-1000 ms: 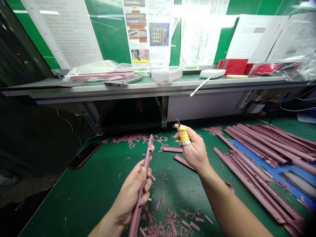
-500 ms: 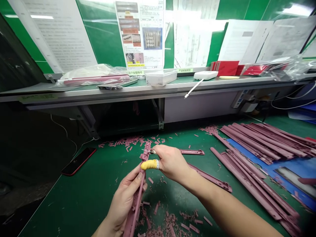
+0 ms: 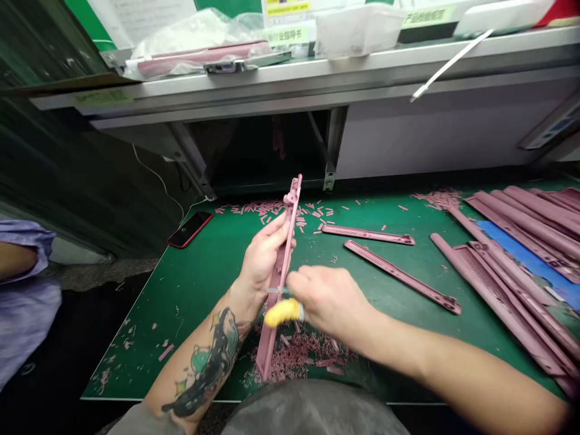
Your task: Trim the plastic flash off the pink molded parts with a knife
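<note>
A long pink plastic strip slants upright over the bench, its moulded end with small bosses at the top. My left hand is closed round its upper half. Across the lower half lies the thin pale blade of a small knife, touching or very near the edge. My right hand, blurred by motion, is closed on the knife; its handle is hidden in the fingers. A yellow cover wraps the right thumb, which is against or close beside the strip. Beneath, pink shavings are heaped on the green bench.
Two pink strips lie right of centre. Longer pink parts are stacked at the right, partly over a blue sheet. A phone lies at the left edge. A shelf overhangs the back. Another person's sleeve shows far left.
The right hand came from apart at the right to the strip's upper end, then down to its lower half with the knife. The view has tilted downward.
</note>
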Available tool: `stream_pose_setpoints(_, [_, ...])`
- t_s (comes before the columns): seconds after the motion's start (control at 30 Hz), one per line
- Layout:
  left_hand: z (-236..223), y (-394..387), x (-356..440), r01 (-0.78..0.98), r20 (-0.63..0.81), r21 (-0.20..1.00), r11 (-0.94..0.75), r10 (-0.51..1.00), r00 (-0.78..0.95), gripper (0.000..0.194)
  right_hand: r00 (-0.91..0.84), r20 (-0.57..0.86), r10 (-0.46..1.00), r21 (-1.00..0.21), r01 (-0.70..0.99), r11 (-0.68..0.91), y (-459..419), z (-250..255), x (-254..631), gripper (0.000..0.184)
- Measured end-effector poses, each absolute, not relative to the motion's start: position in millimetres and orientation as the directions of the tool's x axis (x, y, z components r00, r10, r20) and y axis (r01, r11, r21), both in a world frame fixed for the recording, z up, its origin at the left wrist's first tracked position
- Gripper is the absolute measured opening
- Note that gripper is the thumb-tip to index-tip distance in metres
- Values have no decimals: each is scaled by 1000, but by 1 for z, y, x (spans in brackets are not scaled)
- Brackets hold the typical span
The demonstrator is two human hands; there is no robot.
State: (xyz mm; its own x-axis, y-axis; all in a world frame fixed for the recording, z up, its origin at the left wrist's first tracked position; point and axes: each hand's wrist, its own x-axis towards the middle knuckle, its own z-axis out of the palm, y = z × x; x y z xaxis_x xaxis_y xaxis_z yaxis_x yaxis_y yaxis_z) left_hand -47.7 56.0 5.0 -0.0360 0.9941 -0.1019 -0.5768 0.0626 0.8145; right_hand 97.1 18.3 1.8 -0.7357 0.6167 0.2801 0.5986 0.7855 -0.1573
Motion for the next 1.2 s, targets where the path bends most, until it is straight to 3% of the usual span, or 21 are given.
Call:
stream_pose_setpoints(0.1, [7, 81, -59, -603, -43, 798, -9, 997, -71, 31, -847, 171, 503, -201, 469, 860, -18, -19, 91, 11])
stream_pose_setpoints(0.2, [8, 98, -69, -630, 0, 774, -56, 996, -88, 29, -895, 67, 441, -288, 406, 867, -32, -35, 94, 19])
stream_pose_setpoints(0.37, [4, 107, -79, -672, 24, 735, -90, 994, -107, 25, -765, 109, 634, -673, 413, 614, -3, -20, 118, 28])
stream_pose_setpoints(0.5, [7, 102, -79, -712, -13, 697, -81, 992, -126, 23, -629, 84, 773, -797, 422, 431, 26, -7, 143, 20])
stream_pose_setpoints(0.7, [11, 92, -77, -742, -123, 670, 5, 987, -104, 22, -602, 54, 797, -828, 419, 373, 39, -22, 157, 22])
stream_pose_setpoints(0.87, [14, 68, -63, -717, -128, 695, 51, 990, -53, 22, -597, 165, 785, -799, 385, 461, 38, -8, 141, 48])
stream_pose_setpoints(0.93, [11, 55, -54, -692, -130, 716, 90, 991, -6, 17, -522, 238, 819, -825, 335, 454, 45, 5, 132, 41])
stream_pose_setpoints(1.03, [6, 34, -40, -663, -110, 740, 115, 993, 49, 25, -401, 391, 828, -806, 286, 519, 56, 26, 121, 11])
stream_pose_setpoints(1.2, [6, 8, -27, -600, -142, 786, 148, 988, 58, 35, -335, 526, 782, -694, 363, 622, 61, 39, 112, 25])
